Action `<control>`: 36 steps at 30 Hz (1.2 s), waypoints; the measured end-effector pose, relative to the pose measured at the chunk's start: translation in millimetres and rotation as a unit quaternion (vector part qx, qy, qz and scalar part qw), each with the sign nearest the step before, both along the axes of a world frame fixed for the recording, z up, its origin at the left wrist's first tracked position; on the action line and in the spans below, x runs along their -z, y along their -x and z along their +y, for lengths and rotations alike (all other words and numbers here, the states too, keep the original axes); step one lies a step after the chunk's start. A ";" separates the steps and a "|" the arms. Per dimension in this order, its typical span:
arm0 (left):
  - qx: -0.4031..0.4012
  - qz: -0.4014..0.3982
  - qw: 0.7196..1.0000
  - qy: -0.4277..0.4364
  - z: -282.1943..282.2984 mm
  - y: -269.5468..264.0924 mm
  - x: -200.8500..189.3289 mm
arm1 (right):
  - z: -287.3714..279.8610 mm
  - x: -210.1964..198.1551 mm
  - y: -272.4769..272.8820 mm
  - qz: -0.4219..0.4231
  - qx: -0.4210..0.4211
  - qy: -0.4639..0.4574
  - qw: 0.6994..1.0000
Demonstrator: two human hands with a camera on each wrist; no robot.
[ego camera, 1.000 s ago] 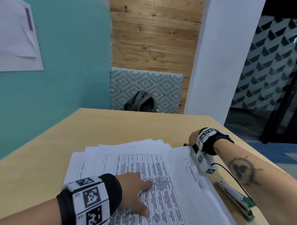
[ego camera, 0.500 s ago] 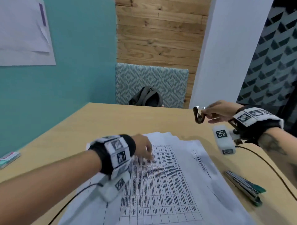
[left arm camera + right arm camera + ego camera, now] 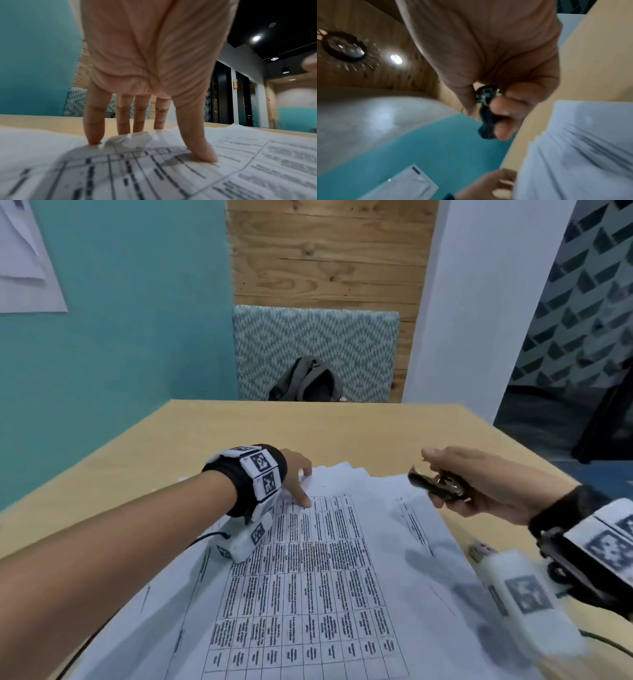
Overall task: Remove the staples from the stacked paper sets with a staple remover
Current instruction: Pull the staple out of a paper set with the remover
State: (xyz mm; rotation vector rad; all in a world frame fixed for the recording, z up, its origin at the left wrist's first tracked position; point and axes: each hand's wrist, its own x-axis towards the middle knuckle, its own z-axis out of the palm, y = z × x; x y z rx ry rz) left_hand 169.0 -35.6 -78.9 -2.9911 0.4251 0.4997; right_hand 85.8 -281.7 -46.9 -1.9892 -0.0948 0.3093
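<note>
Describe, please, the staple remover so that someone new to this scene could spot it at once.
Start at the pale wooden table with the spread stack of printed white paper sheets. Above the stack's far right corner, the right hand grips a small dark staple remover with metal claws. It is the only tool held off the table.

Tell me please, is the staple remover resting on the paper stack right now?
No, the right hand holds the staple remover in the air, above the right side of the paper stack.
</note>
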 end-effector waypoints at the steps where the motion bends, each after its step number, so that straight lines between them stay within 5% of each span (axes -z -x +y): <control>1: 0.003 -0.005 1.000 0.002 1.7 0.0 1.7 | -6.1 9.3 6.2 0.036 -0.008 0.025 0.999; 5: 0.006 -0.006 1.000 0.020 13.3 0.8 6.5 | -11.9 40.3 30.2 0.132 -0.019 0.056 0.990; 20: -0.034 -0.071 0.996 0.047 41.6 12.2 4.1 | 33.3 52.4 31.8 0.091 -0.068 0.102 0.988; 27: -0.029 -0.104 0.990 0.091 43.2 4.2 3.1 | 38.1 14.6 14.8 -0.024 0.001 0.041 0.999; 36: 0.015 -0.150 0.968 0.203 57.5 8.3 -48.3 | 86.7 -14.3 -15.3 -0.146 -0.062 0.044 0.986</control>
